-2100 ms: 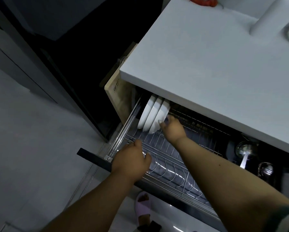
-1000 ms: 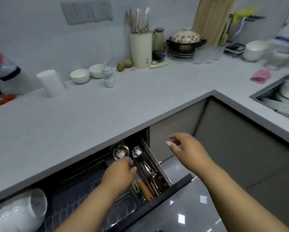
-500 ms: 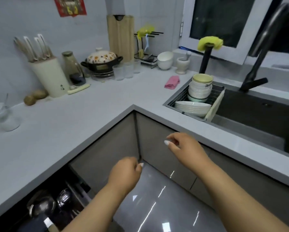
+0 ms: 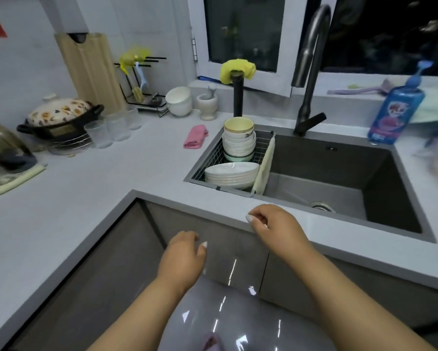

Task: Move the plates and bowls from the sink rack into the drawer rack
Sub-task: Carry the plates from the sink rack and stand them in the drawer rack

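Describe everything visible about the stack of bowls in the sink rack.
The stack of bowls stands upright at the far end of the wire sink rack, nested mouth-up. Most look white and glazed like ceramic; the top one is pale yellow inside, the lowest visible one pale green. The exact count is unclear. It sits just behind the stack of plates; whether they touch cannot be told. Neither hand touches it.
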Demonstrator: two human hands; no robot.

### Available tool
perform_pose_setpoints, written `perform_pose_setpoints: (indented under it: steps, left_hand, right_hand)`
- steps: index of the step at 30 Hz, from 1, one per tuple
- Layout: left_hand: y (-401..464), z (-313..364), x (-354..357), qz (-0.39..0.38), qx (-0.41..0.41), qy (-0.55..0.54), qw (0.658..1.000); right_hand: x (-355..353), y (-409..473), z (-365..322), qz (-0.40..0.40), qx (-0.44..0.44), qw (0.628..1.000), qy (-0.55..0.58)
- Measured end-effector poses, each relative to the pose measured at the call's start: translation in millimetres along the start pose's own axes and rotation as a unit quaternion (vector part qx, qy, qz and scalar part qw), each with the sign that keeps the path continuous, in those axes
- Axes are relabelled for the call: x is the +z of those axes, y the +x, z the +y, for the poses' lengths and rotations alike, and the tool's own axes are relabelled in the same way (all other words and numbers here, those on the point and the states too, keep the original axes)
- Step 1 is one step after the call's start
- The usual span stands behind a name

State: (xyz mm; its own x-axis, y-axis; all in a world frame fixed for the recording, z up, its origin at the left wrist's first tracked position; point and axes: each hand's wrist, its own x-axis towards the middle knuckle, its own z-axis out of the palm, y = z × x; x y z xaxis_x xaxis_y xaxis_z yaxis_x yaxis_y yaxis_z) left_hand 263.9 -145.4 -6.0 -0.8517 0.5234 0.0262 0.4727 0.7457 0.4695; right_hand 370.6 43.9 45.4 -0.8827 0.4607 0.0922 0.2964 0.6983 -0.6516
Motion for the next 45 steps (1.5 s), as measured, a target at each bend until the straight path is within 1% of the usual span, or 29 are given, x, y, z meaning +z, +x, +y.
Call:
perform_pose_setpoints:
  steps: [5, 7, 9, 13, 16, 20, 22, 24, 27, 30, 34, 36, 39, 41, 43, 45]
  left_hand:
    - [45, 7, 6, 0.001, 0.013, -0.019, 1.0]
    - [89, -4, 12, -0.016, 0.019, -0.027, 0.999]
    - [98, -3, 12, -0.029, 0.033, -0.016, 0.999]
    - [150, -20, 20, -0.065, 0.05, 0.03, 0.996]
    - [185, -28, 29, -0.073, 0.079, 0.068, 0.992]
    - [208, -34, 46, -0.119, 0.12, 0.15, 0.974]
    - [212, -36, 52, -0.117, 0.134, 0.173, 0.969]
    - [213, -36, 55, -0.114, 0.141, 0.177, 0.967]
    - [214, -39, 58, -0.109, 0.141, 0.164, 0.97]
    - [215, -42, 63, -0.107, 0.143, 0.165, 0.97]
    - [215, -39, 62, -0.104, 0.151, 0.164, 0.969]
    - [215, -38, 58, -0.117, 0.145, 0.169, 0.968]
    - [215, -37, 56, -0.118, 0.148, 0.197, 0.962]
    - [214, -39, 57, -0.113, 0.154, 0.204, 0.96]
    - [216, -42, 59, -0.106, 0.155, 0.173, 0.967]
    - [219, -42, 56, -0.093, 0.127, 0.091, 0.983]
  right_hand:
    - [-3, 36, 13, 0.024, 0.017, 0.999, -0.027]
    - [9, 84, 18, 0.035, 0.026, 0.998, -0.056]
    - [12, 99, 19, 0.039, 0.027, 0.996, -0.069]
    - [41, 166, 29, 0.039, 0.023, 0.996, -0.075]
    - [60, 204, 36, 0.013, 0.023, 0.993, -0.112]
    - [79, 232, 49, -0.038, 0.01, 0.986, -0.164]
    - [84, 240, 55, -0.067, -0.005, 0.978, -0.196]
    - [87, 244, 59, -0.079, -0.02, 0.977, -0.195]
    - [89, 245, 63, -0.06, -0.041, 0.986, -0.151]
    - [90, 247, 67, -0.05, -0.066, 0.988, -0.132]
    - [91, 253, 64, 0.012, -0.114, 0.984, -0.134]
    - [89, 256, 58, 0.024, -0.124, 0.983, -0.136]
    - [85, 258, 51, 0.042, -0.135, 0.98, -0.139]
    - [81, 258, 49, 0.069, -0.141, 0.979, -0.129]
    - [77, 258, 48, 0.106, -0.147, 0.978, -0.106]
    - [70, 255, 46, 0.134, -0.157, 0.974, -0.093]
